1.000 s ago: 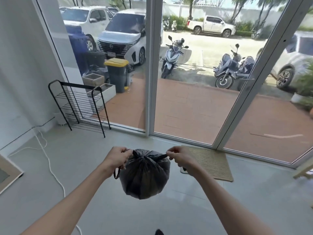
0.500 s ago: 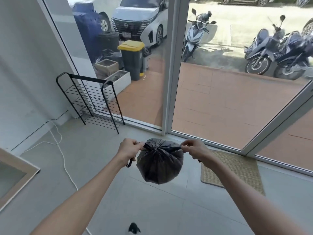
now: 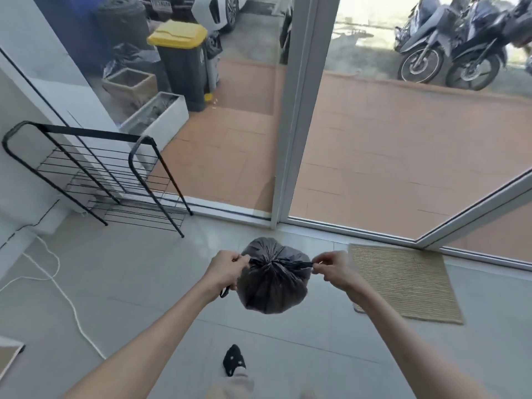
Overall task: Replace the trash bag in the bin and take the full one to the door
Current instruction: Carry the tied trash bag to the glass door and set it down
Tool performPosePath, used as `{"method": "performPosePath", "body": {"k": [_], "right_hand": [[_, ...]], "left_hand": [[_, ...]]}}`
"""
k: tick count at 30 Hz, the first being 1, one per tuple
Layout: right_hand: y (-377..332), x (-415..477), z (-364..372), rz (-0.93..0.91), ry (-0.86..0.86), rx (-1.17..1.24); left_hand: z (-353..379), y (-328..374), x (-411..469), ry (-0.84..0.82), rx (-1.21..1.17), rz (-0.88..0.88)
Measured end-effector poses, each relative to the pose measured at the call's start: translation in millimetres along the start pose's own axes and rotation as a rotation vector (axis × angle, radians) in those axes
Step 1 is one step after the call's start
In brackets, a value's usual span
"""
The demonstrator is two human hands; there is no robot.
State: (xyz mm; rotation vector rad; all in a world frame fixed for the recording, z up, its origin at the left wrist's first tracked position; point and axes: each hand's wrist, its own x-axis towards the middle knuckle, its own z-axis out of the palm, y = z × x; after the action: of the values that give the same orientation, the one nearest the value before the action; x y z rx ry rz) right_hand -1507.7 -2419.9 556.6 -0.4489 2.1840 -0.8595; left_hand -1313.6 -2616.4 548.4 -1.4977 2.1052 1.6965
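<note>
A full black trash bag (image 3: pixel 273 286) hangs in front of me above the grey tiled floor, its neck gathered shut. My left hand (image 3: pixel 226 269) pinches the drawstring on the bag's left side. On the right side, my right hand (image 3: pixel 331 267) holds the other end of the string, and the two pull it taut across the top. The glass door (image 3: pixel 388 145) with its pale frame stands just beyond the bag. No indoor bin is in view.
A black wire shoe rack (image 3: pixel 98 174) stands at the left by the glass. A woven doormat (image 3: pixel 403 280) lies to the right of the bag. A white cable (image 3: pixel 57 280) trails over the floor at left. My dark-socked foot (image 3: pixel 233 359) is below the bag.
I have moved closer to the door and my view has tilted down. The bag, still held by both hands, now hangs nearer the door frame and the mat.
</note>
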Motion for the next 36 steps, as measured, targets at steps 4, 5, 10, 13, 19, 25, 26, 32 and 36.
{"method": "performPosePath", "body": {"k": [4,5,10,13,19,25,26,32,36], "right_hand": [[-8.0,41.8,24.4,0.12,0.023,0.112],[-5.7,63.4,35.0,0.157,0.019,0.138],[7.3,125.8,70.2,0.259,0.017,0.264],[30.0,175.9,91.0,0.316,0.03,0.357],[89.1,277.5,136.5,0.446,0.071,0.439],[130.2,372.0,170.5,0.47,0.087,0.371],[134.6,386.1,174.5,0.469,0.081,0.368],[164.9,464.2,194.0,0.468,0.04,0.361],[173.9,508.7,202.2,0.442,0.03,0.334]], "left_hand": [[-12.3,-1.0,53.6,-0.033,-0.001,-0.031],[-13.7,-5.4,77.3,-0.05,-0.007,-0.056],[-8.9,-25.6,148.1,-0.013,-0.009,-0.14],[7.1,-42.4,197.7,0.047,-0.03,-0.185],[54.6,-88.4,296.7,0.103,-0.008,-0.265],[94.8,-122.4,382.8,0.111,-0.052,-0.329],[99.7,-126.0,395.9,0.109,-0.069,-0.336],[127.1,-149.4,475.0,0.081,-0.193,-0.391],[139.1,-158.6,519.9,0.083,-0.221,-0.393]]}}
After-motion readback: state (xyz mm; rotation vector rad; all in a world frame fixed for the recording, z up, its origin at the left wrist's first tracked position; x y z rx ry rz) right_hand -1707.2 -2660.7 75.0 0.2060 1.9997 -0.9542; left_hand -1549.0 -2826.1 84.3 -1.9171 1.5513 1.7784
